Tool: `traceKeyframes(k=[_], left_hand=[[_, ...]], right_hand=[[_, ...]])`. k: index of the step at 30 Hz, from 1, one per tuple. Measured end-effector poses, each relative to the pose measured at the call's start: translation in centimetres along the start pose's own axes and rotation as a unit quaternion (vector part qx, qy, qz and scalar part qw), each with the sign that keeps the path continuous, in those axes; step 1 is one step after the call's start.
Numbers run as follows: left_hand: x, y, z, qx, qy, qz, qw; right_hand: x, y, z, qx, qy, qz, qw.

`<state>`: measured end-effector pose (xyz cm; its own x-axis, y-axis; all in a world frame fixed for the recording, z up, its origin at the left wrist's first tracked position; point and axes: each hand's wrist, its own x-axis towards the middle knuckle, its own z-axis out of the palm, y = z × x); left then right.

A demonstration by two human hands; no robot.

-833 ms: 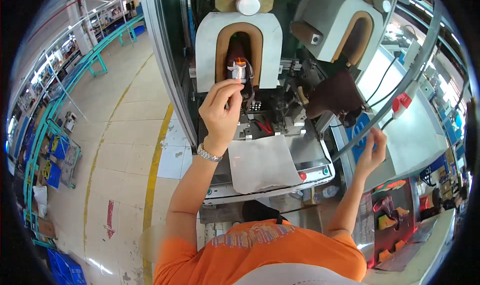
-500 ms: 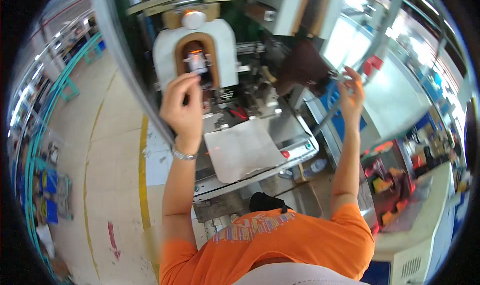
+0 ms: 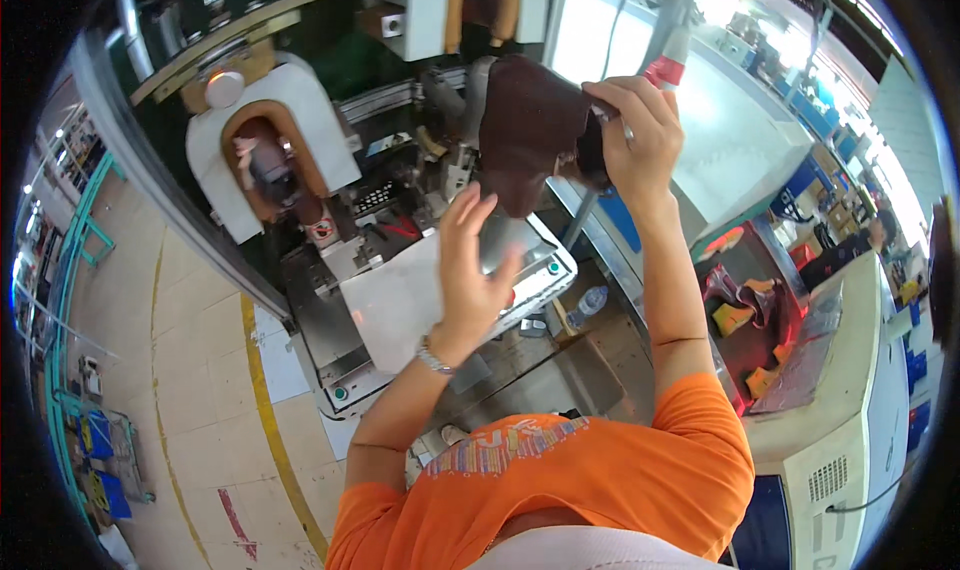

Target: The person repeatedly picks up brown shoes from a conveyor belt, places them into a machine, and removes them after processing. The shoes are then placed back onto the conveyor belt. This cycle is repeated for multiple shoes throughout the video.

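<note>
Head view: right hand (image 3: 640, 135) is grasping a dark-brown shoe upper (image 3: 525, 120), top centre; left hand (image 3: 473, 285) is hovering empty, mid-frame.

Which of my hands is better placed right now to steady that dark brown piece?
Probably your right hand: it appears curled against the right edge of the dark brown piece. Your left hand is open below, apparently not gripping it.

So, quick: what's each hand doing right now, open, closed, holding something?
Left hand: open, holding nothing.
Right hand: fingers curled at the dark brown piece; grip cannot be told.
</note>
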<state>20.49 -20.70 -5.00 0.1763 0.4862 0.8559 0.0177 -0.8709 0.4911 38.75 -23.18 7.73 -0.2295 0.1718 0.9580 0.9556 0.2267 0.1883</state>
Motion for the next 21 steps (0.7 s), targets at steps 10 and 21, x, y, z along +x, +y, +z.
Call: traceKeyframes(k=[10, 21], left_hand=[[-9.4, 6.1, 17.7, -0.432, -0.031, -0.323, 0.842], [-23.2, 6.6, 31.7, -0.478, -0.33, -0.755, 0.304]], right_hand=[[-7.3, 0.0, -14.8, 0.05, -0.164, 0.228, 0.958], [-35.0, -0.5, -25.8, 0.248, -0.001, 0.796, 0.552]])
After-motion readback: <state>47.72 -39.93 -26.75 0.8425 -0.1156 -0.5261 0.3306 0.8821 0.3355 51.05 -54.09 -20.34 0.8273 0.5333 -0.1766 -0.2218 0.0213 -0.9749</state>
